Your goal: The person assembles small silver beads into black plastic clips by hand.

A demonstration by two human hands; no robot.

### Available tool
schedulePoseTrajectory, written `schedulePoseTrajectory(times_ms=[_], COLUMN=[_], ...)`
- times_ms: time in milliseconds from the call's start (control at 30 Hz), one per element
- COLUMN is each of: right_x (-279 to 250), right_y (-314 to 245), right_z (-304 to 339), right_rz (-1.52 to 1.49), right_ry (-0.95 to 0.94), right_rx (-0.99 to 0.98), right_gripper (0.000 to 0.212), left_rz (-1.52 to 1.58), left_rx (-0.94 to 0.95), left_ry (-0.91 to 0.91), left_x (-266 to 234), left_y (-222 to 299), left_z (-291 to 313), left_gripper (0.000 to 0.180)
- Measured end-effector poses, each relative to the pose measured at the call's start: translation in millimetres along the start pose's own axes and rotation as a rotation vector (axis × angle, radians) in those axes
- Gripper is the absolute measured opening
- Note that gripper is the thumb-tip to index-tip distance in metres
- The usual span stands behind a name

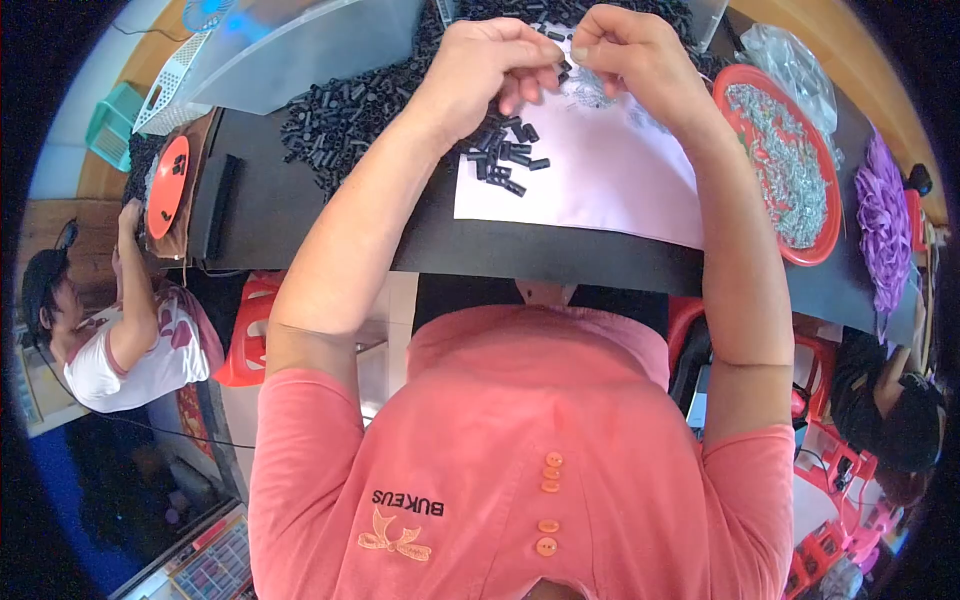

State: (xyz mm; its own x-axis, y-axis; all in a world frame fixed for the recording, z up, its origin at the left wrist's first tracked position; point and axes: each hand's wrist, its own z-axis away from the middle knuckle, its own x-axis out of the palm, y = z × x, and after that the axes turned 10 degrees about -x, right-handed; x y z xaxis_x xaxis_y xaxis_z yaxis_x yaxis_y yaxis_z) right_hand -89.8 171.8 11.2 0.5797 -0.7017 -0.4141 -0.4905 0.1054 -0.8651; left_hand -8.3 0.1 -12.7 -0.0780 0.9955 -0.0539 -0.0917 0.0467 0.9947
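Observation:
My left hand (495, 62) and my right hand (625, 45) meet above a white sheet of paper (600, 180) on the black table (300, 200). Between the fingertips of both hands is a small black tube piece (563, 68); the left hand's curled fingers seem to hold more of them. A loose cluster of small black tube pieces (508, 158) lies on the paper just under my left hand. A big heap of the same black pieces (345, 115) spreads across the table beyond and to the left.
A red round tray of small silvery metal parts (785, 160) sits at the right, with a purple bundle (885, 225) beyond it. A clear plastic bin (300, 45) and an orange dish (167, 185) are at the left. One person sits at the left, another at the right.

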Motion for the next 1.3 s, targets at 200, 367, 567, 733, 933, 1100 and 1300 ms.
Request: schedulePoseTrajectory(times_ms=[200, 367, 567, 733, 933, 1100, 1300], right_x=[7, 11, 8, 9, 6, 8, 6], right_y=[1, -4, -3, 9, 2, -1, 10], right_z=[2, 2, 2, -2, -1, 0, -2], right_rz=[0.132, -0.021, -0.028, -0.220, -0.107, -0.127, -0.174], right_ry=[0.043, 0.099, 0.100, 0.124, 0.018, 0.033, 0.037], right_rx=[-0.241, -0.235, -0.165, -0.102, -0.007, 0.018, -0.001], right_gripper=[0.010, 0.008, 0.008, 0.006, 0.009, 0.009, 0.010], left_rz=[0.182, 0.273, 0.285, 0.215, 0.022, -0.086, -0.044], left_rx=[-0.045, -0.019, -0.038, 0.002, 0.088, 0.147, 0.088], left_ry=[-0.091, -0.125, -0.106, -0.011, 0.130, 0.167, 0.162], left_x=[-3, -5, 0, 4, 8, 10, 12], left_y=[0, 0, 0, 1, -1, -2, -2], left_z=[0, -1, 0, 2, 3, 3, 4], left_gripper=[0.016, 0.015, 0.015, 0.011, 0.011, 0.011, 0.010])
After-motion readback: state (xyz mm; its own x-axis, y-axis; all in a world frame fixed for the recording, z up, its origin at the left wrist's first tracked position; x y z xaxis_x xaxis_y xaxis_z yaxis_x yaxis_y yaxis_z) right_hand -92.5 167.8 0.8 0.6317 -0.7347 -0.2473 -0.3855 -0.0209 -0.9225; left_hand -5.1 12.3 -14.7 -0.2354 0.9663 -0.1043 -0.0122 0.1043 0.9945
